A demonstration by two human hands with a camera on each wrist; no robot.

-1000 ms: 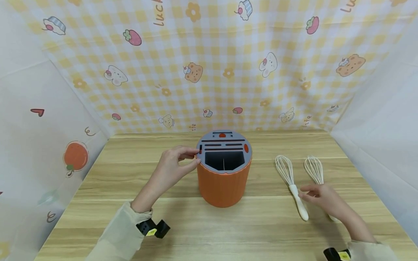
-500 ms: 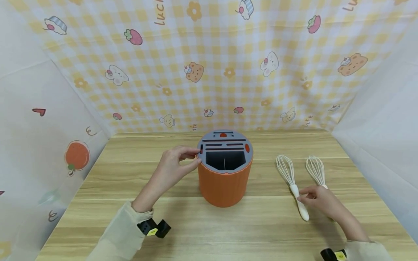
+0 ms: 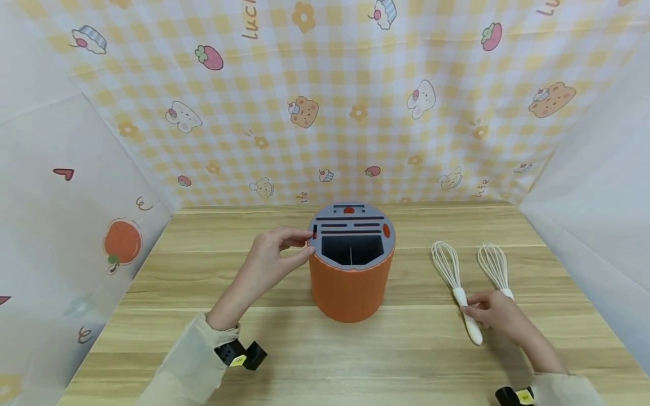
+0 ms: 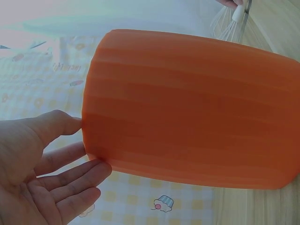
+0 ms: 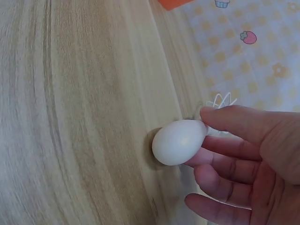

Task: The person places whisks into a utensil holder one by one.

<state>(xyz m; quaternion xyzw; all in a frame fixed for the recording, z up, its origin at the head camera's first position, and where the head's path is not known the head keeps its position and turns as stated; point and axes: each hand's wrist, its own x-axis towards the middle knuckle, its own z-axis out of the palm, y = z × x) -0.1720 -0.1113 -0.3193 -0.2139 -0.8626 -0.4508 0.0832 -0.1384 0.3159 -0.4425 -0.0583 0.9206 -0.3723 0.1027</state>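
In the head view an orange utensil holder [image 3: 350, 296] stands upright on the table, its grey slotted lid [image 3: 376, 224] facing up with a large dark opening at the front. My left hand [image 3: 271, 254] touches the left rim of the holder with thumb and fingertips; the fingers look relaxed in the left wrist view. On the right, a whisk with white handle [image 3: 471, 324] lies with its wires pointing away from me. My right hand [image 3: 500, 316] pinches that handle between thumb and fingers. The handle's rounded end [image 5: 176, 145] fills the middle of the right wrist view.
A second white whisk [image 3: 491, 262] lies to the right, its handle mostly hidden behind my right hand. The wooden table [image 3: 203, 242] runs back to a yellow checked cloth [image 3: 355, 141]. White cloth walls [image 3: 604, 237] stand on both sides.
My right hand has moved slightly left onto the handle of the nearer whisk, and its thumb and fingers have closed there. My left hand stays at the holder's rim.
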